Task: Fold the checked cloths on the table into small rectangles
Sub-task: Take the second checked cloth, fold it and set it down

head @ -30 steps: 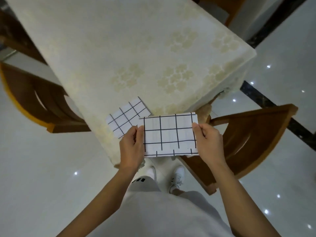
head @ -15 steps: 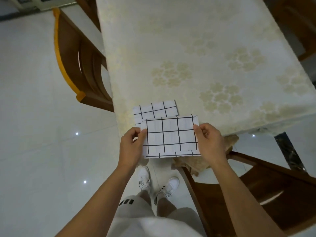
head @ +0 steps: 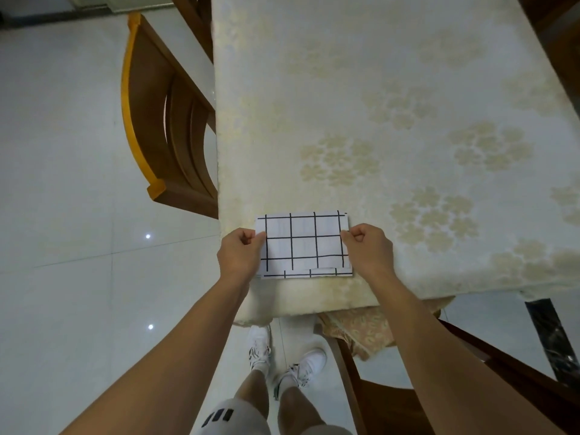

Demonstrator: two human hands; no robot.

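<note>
A folded white cloth with a black grid (head: 303, 244) lies as a small rectangle at the near left corner of the table (head: 376, 89). My left hand (head: 240, 254) pinches its left edge. My right hand (head: 370, 251) pinches its right edge. The other folded checked cloth seen before is hidden; the held one covers the spot where it lay.
The table wears a cream cloth with pale flower prints. A wooden chair (head: 157, 120) stands at its left side. Another chair (head: 470, 372) with a patterned cushion (head: 361, 328) sits at the near right. My white shoes (head: 282, 362) are on the glossy tiled floor.
Both hands carried the folded cloth forward from in front of the table's edge to over the table corner. It now covers the smaller folded cloth that was visible beyond it.
</note>
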